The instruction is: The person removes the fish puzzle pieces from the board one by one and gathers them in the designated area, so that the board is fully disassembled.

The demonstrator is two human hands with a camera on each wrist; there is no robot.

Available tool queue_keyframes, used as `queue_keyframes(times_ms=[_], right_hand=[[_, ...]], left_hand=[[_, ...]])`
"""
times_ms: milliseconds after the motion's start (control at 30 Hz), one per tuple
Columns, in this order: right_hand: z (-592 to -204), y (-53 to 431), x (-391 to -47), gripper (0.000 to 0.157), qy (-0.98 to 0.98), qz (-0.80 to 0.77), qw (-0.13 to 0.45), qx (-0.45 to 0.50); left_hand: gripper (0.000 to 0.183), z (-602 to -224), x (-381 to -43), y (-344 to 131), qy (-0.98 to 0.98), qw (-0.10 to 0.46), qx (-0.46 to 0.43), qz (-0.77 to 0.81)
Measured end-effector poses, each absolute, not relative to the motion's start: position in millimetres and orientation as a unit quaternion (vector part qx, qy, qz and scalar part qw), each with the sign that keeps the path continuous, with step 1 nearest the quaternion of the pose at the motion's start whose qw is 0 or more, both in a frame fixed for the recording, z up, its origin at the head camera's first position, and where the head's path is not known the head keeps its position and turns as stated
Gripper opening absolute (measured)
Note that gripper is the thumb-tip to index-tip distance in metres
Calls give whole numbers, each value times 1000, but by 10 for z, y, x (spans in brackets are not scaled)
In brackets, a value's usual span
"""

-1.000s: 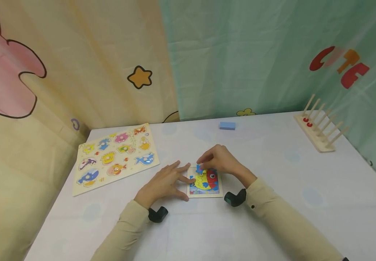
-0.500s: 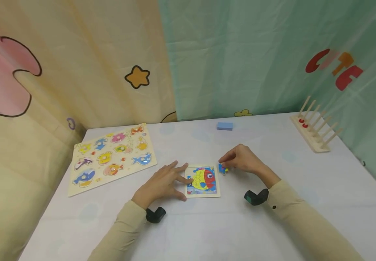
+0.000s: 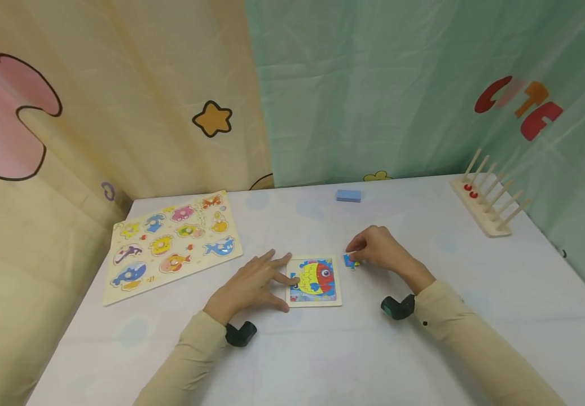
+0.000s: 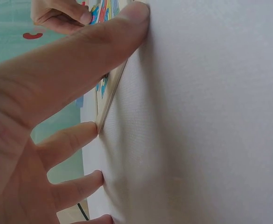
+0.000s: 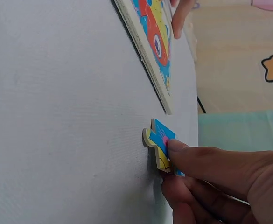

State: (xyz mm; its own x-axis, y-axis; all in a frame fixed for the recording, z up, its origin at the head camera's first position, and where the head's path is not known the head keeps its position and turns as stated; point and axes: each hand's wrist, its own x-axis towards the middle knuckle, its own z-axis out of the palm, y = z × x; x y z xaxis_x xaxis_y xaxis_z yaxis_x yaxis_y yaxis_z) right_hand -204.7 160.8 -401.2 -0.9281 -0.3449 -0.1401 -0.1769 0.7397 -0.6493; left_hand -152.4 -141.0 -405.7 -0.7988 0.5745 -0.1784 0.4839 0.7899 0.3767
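On the green curtain (image 3: 373, 113) are readable — red C (image 3: 487, 97), orange T (image 3: 533, 96), red E (image 3: 533, 123) — the pink letter (image 3: 510, 93) is unclear

Draped behind the left of the table (image 3: 322, 361) with a yellow curtain (image 3: 165, 73) showing an orange star (image 3: 212, 119), behind its right with a green curtain (image 3: 368, 101) bearing colourful letters (image 3: 535, 93). Softly lit.

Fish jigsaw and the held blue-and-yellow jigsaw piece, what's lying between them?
Just bare white cloth between the fish jigsaw and the jigsaw piece, seen in the right wrist view.

Beige sleeves (image 3: 467, 332), black wrist cameras (image 3: 397, 308)
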Motion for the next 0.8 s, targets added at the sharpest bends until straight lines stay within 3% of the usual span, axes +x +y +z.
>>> queue_keyframes(times_ms=[333, 633, 800], right_hand=[[-4027, 1580, -2071, 5, 934, -306, 122, -137], [-4031, 1626, -2060, 7, 929, -312, 127, -156], [-4036, 1624, -2070, 8, 928, -320, 100, -164]], left_hand=[[58, -4038, -1529, -1405, 936, 140, 283, 155], [58, -4046, -1530, -1404, 935, 143, 284, 158], [58, -4043, -1520, -1406, 934, 145, 285, 161]])
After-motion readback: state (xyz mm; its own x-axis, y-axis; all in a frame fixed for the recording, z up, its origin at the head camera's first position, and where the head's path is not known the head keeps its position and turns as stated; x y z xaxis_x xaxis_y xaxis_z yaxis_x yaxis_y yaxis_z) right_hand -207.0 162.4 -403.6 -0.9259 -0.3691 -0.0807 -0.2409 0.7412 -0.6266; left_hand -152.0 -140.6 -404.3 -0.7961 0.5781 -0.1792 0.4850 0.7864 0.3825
